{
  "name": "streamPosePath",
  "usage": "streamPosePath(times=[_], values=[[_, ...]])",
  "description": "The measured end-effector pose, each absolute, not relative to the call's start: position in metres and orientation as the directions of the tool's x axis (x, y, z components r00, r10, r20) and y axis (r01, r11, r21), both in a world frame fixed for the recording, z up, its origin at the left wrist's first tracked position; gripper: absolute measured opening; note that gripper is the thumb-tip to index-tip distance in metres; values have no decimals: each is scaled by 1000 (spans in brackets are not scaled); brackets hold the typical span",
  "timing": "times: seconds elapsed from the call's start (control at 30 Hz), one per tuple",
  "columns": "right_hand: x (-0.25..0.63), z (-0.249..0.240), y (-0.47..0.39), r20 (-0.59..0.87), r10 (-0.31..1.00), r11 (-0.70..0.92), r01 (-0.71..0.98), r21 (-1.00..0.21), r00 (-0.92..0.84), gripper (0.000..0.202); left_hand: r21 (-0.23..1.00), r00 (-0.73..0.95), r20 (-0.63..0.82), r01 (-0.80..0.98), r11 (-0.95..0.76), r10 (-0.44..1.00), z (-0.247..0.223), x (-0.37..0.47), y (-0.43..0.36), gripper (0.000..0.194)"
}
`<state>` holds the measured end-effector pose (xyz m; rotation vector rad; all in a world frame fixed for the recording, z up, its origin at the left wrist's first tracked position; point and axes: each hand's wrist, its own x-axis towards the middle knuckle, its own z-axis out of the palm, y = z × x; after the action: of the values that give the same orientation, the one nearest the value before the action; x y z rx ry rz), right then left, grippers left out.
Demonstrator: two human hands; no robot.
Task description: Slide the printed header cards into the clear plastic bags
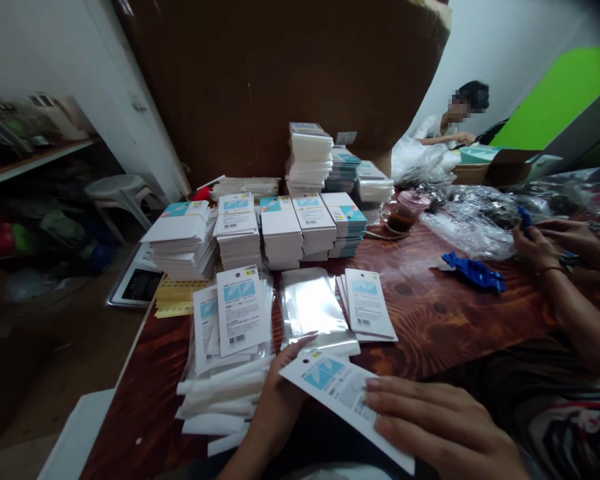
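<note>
One card was outside the sleeves at lower centre, right hand clamped on it, left hand's grip untellable, upper-centre stacks seemingly unsleeved.

Clear bags btwn card piles, on tbl.

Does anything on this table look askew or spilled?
Yes: the leftmost card stack looks askew, its layers jutting unevenly, unlike the neater middle card stack. The lidded cup of brown liquid stands oddly near the stacks, but no spill shows.
</note>
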<state>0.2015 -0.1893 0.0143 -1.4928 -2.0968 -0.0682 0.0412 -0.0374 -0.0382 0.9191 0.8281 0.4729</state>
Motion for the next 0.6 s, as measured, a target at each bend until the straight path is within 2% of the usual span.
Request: streamPosePath(times=[0.13, 0.3, 0.43, 0.6], values=[[206, 9, -198, 421, 861, 396, 895, -205, -284, 43, 771, 660, -434, -80, 631, 614, -45, 42, -37, 52], [205, -10, -194, 395, 852, 419, 900, -121, -344, 41, 733, 685, -439, -102, 673, 582, -45, 45, -38, 41], [192, -15, -179, 373, 880, 368, 918, -150, -292, 41, 782, 683, -412, -75, 619, 603, -42, 45, -37, 41], [176, -24, -145, 312, 916, 330, 914, -235, -251, 48, 887, 704, -295, -49, 458, 646, -40, 44, -35, 37]])
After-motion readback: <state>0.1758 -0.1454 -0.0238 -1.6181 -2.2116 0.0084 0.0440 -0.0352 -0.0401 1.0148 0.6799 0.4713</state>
